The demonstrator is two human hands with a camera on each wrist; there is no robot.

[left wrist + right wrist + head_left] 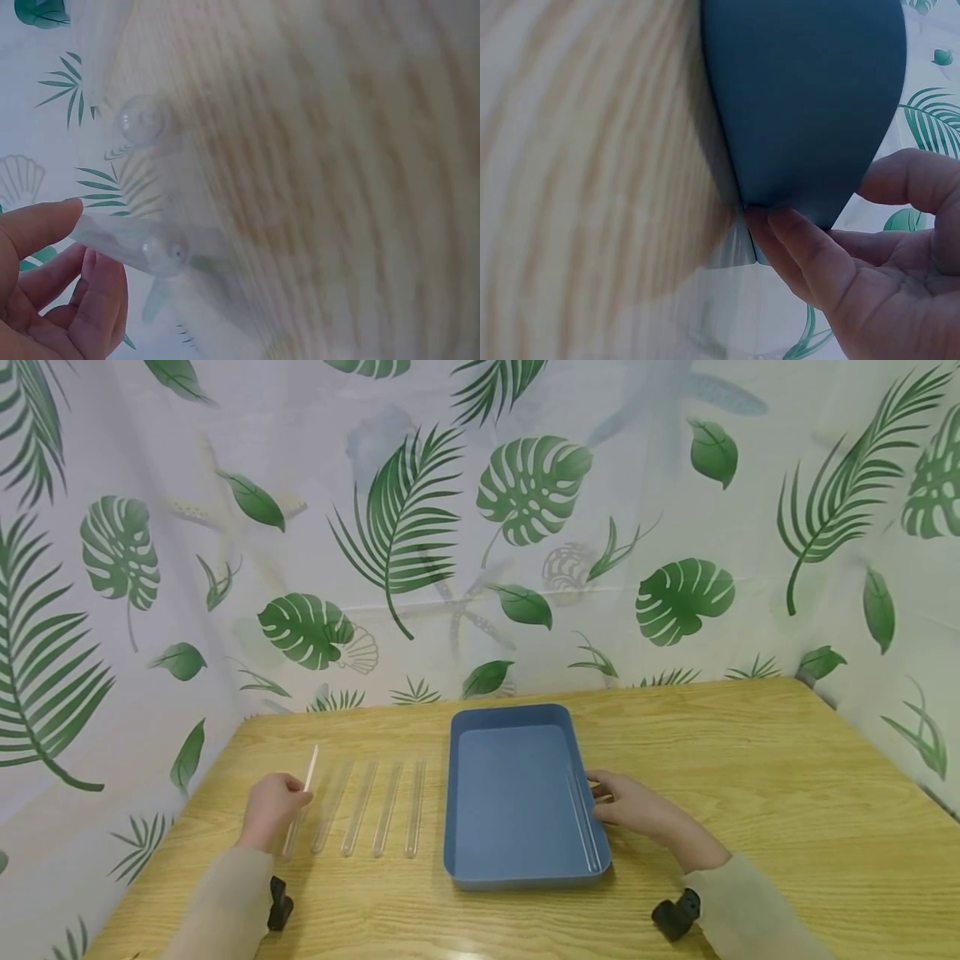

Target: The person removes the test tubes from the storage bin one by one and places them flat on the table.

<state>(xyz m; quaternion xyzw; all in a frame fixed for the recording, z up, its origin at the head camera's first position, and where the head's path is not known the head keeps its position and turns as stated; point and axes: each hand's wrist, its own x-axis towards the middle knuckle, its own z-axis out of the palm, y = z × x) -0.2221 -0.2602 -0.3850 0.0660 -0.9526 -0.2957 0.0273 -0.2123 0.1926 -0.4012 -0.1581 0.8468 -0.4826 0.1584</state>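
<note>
My left hand (273, 806) pinches a clear test tube (311, 767) between thumb and fingers at the left of the table. In the left wrist view the tube's rounded end (166, 253) points away from the fingertips, close over the wood. Several more clear test tubes (387, 810) lie side by side to its right. My right hand (630, 806) holds the right wall of a shallow blue tray (517, 883), with fingers at the rim and on the outer side (802, 112). Inside, along that wall, lies a clear test tube (583, 818).
The wooden table (750, 760) extends right of the tray and in front of it. A cloth with a green leaf print (465, 527) hangs behind the table and along both sides. Each wrist carries a small black camera (677, 914).
</note>
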